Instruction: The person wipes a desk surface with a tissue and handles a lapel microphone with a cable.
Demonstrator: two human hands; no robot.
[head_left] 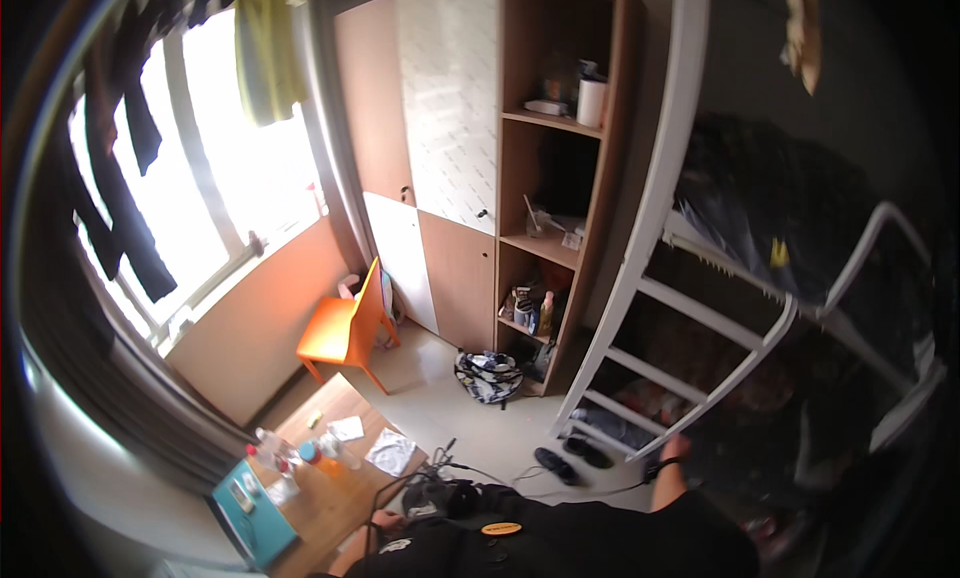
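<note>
My left hand shows low in the picture beside the wooden desk, close to a tangle of dark cables and a dark bundle in front of my black shirt. Its fingers are too small and partly hidden, so what it holds cannot be made out. On the other side, my right hand, with a black band at the wrist, is by the lower end of the white bunk ladder. Whether it touches the ladder is unclear, and its fingers are blurred.
Several bottles, white papers and a teal folder lie on the desk. Beyond stand an orange chair, a patterned bag and a tall wardrobe with open shelves. Black shoes sit by the ladder.
</note>
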